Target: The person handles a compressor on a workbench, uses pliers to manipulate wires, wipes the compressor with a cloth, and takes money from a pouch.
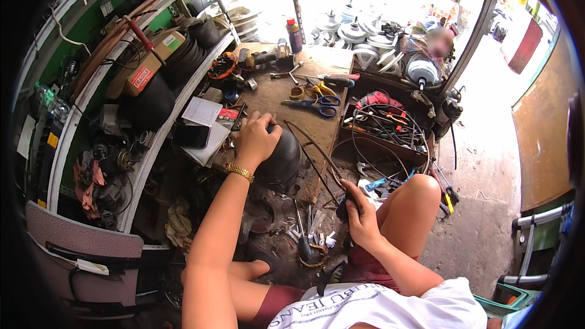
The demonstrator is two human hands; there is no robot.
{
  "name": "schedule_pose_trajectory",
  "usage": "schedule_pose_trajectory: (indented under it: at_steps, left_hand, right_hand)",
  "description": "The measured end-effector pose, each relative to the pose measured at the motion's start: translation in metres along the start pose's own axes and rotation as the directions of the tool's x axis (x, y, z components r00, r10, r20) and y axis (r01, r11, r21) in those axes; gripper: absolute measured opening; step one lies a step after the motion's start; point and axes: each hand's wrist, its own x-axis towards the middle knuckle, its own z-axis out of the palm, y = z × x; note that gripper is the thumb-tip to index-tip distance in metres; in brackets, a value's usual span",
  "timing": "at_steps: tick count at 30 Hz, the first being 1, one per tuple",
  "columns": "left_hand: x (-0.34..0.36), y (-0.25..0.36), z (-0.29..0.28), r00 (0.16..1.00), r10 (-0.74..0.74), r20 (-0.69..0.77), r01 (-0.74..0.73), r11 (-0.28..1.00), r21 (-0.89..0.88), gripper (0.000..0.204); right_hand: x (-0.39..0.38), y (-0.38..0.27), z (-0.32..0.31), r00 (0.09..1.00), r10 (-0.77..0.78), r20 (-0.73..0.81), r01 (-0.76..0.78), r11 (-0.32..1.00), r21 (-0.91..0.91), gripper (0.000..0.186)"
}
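Observation:
A black dome-shaped metal housing (283, 161) stands at the near edge of the wooden bench (262, 94). My left hand (256, 137) lies over its upper left side, fingers bent around the top. In my right hand (362, 219) is the dark handle of a hacksaw (316, 145). Its thin frame and blade slant up and left, the far end beside the housing's right side. Whether the blade touches the housing, I cannot tell. Blue-handled scissors (326, 107) lie on the bench beyond the hacksaw, close to a yellow tape roll (297, 92).
Shelving with motor parts and a cardboard box (146, 64) lines the left. A phone (192, 136) lies by papers. Right of the bench, an open drawer (390, 125) holds tangled tools and cables. A screwdriver (303, 244) and scraps lie below. White fan parts (350, 30) are piled behind.

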Motion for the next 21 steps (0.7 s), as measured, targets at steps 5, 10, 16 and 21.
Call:
schedule_pose_trajectory:
  at_steps: [5, 10, 16, 21]
  left_hand:
    - [0.007, 0.009, 0.007, 0.994, 0.1, -0.049, -0.102, 0.994, -0.043, 0.024]
    - [-0.002, 0.003, 0.0, 0.999, 0.026, -0.033, -0.026, 1.0, -0.004, 0.023]
    - [0.004, 0.009, 0.002, 0.991, 0.135, -0.005, -0.135, 0.989, -0.061, 0.025]
    - [0.003, -0.005, -0.004, 0.985, 0.168, -0.03, -0.17, 0.984, -0.047, 0.024]
  right_hand:
    - [0.108, 0.047, 0.054, 0.976, -0.17, -0.135, 0.172, 0.985, 0.003, 0.041]
    - [0.014, 0.007, 0.004, 0.995, 0.083, 0.052, -0.084, 0.996, 0.03, 0.046]
    - [0.089, 0.044, 0.051, 0.98, -0.151, -0.129, 0.143, 0.987, -0.07, 0.041]
    - [0.086, 0.034, 0.012, 0.987, 0.083, -0.138, -0.05, 0.974, 0.223, 0.041]
